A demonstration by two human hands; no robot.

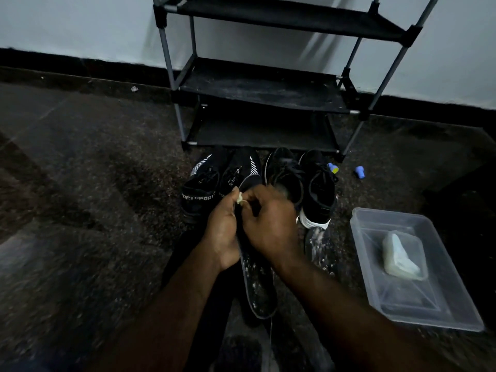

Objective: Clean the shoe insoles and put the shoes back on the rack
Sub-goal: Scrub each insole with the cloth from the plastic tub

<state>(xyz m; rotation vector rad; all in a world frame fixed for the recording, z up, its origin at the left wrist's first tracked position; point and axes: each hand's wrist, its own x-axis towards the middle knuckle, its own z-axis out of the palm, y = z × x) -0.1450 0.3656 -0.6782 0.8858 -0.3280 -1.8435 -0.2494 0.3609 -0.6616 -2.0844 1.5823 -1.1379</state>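
the left hand (222, 232) is curled round the left edge of a long dark shoe insole flecked with white (259, 285), thumb up near its top. the right hand (271, 224) lies over the insole's upper part from the other side, fingers bent down onto it. a small pale crumpled scrap (240, 199) sits pinched where the fingertips of the two hands meet; which hand holds it cannot be told. the insole hangs from the hands toward 6 o'clock, over the person's dark-clad legs.

at 3 o'clock, just beside the right hand, a second insole (319, 248), also flecked with white, lies on the dark speckled floor (94, 183). at 12 o'clock, four shoes stand in a row with their heels toward the person: a pair of black knit shoes with white stripes and "sport" lettering (200, 189), and to their right a pair of black lace-up sneakers with white soles (319, 191).

beyond the shoes at 12 o'clock stands a rack of black fabric shelves on grey metal tubes (263, 87), against a white wall (67, 22). two small blue caps (359, 173) lie near the rack's right foot, at 2 o'clock. at 4 o'clock a clear rectangular plastic tray (361, 237) rests on the floor, with a pale soft packet (402, 255) inside.
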